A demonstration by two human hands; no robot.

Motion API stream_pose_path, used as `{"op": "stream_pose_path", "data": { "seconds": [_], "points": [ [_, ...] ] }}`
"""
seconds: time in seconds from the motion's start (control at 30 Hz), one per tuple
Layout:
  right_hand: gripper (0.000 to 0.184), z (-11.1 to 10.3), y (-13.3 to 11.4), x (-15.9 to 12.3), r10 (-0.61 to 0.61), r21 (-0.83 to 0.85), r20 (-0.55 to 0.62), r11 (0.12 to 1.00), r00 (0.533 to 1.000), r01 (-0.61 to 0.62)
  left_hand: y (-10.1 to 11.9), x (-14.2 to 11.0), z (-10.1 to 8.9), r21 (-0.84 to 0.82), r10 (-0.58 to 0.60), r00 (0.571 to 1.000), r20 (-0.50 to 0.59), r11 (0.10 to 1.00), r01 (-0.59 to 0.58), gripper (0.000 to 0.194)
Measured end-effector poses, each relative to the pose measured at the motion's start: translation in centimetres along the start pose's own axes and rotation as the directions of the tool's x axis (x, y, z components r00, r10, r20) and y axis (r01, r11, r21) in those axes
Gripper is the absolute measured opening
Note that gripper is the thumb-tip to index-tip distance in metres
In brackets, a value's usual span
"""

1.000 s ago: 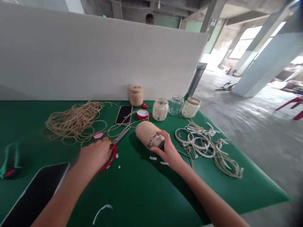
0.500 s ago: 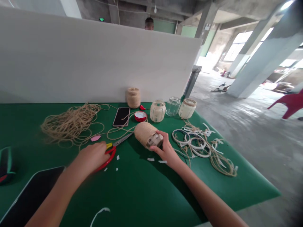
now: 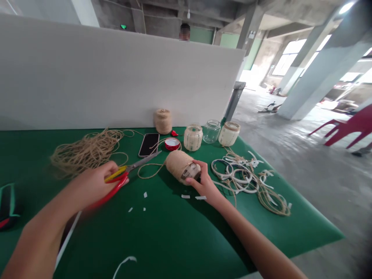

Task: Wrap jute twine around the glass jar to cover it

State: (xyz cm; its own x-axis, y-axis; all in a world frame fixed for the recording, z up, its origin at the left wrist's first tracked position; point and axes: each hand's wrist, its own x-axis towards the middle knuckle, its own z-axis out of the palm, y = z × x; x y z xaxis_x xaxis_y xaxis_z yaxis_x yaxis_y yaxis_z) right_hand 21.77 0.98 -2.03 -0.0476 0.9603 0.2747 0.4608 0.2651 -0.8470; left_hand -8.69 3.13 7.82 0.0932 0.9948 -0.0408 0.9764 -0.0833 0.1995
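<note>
My left hand [image 3: 100,181] grips scissors [image 3: 136,164] with red and yellow handles, the blades pointing right toward the phone and jar. Its fingers are wrapped round the handles. My right hand [image 3: 205,185] holds the base end of a glass jar [image 3: 179,164] wrapped in jute twine, lying tilted on its side. A loose strand of twine [image 3: 150,177] curves from the jar's left side, near the scissor blades. Behind the left hand lies a tangled heap of twine [image 3: 90,149].
Along the back are a twine-covered jar [image 3: 163,122], a phone [image 3: 149,145], a roll of red tape [image 3: 172,144], two pale-covered jars [image 3: 193,138] and a clear jar [image 3: 212,131]. White rings and twine scraps [image 3: 244,178] lie right. The green table [image 3: 174,236] ends at right.
My left hand has moved left with the scissors, and the blades have swung away from the jar. The pink scrap is now hidden. My right hand still holds the jar in place.
</note>
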Motion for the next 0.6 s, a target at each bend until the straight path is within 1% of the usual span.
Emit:
{"op": "stream_pose_path", "data": {
  "seconds": [0.03, 0.07, 0.13, 0.17, 0.2, 0.27, 0.33, 0.47, 0.6],
  "points": [
    [0.057, 0.0, 0.0, 0.0, 0.002, 0.004, 0.001, 1.0, 1.0, -0.002, 0.4, -0.1, -0.1, -0.023, -0.016, 0.999, 0.042, 1.0, 0.017, 0.035],
    [0.057, 0.0, 0.1, 0.0, 0.003, 0.007, 0.005, 1.0, 1.0, -0.004, 0.8, -0.1, -0.1, -0.061, 0.0, 0.999, 0.047, 0.998, 0.003, 0.036],
    [0.057, 0.0, 0.1, 0.0, 0.001, 0.009, 0.008, 1.0, 1.0, -0.001, 1.6, 0.0, 0.6, -0.121, 0.09, 0.996, 0.005, 0.989, -0.088, 0.036],
    [0.058, 0.1, 0.1, 0.0, -0.004, 0.008, 0.006, 1.0, 1.0, 0.004, 2.0, 0.1, 1.2, -0.114, 0.14, 0.99, -0.003, 0.984, -0.139, 0.036],
    [0.058, 0.1, 0.1, -0.1, -0.008, 0.006, 0.0, 1.0, 1.0, 0.008, 2.4, 0.3, 2.0, -0.084, 0.191, 0.982, -0.001, 0.978, -0.19, 0.036],
    [0.057, 0.2, 0.0, -0.1, -0.004, 0.001, -0.005, 1.0, 1.0, 0.004, 3.1, 0.5, 3.4, 0.027, 0.258, 0.966, 0.012, 0.966, -0.259, 0.038],
    [0.058, 0.2, -0.1, -0.2, 0.005, -0.004, 0.001, 1.0, 1.0, -0.005, 3.7, 0.6, 4.5, 0.143, 0.294, 0.955, 0.028, 0.945, -0.295, 0.042],
    [0.059, 0.1, -0.3, -0.3, -0.006, -0.025, 0.022, 1.0, 1.0, 0.007, 4.4, 0.5, 5.6, 0.291, 0.352, 0.936, -0.008, 0.896, -0.335, 0.046],
    [0.059, 0.1, -0.3, -0.4, -0.058, -0.038, 0.022, 0.998, 0.998, 0.059, 4.7, 0.4, 6.3, 0.356, 0.425, 0.904, -0.051, 0.853, -0.381, 0.043]
  ]
}}
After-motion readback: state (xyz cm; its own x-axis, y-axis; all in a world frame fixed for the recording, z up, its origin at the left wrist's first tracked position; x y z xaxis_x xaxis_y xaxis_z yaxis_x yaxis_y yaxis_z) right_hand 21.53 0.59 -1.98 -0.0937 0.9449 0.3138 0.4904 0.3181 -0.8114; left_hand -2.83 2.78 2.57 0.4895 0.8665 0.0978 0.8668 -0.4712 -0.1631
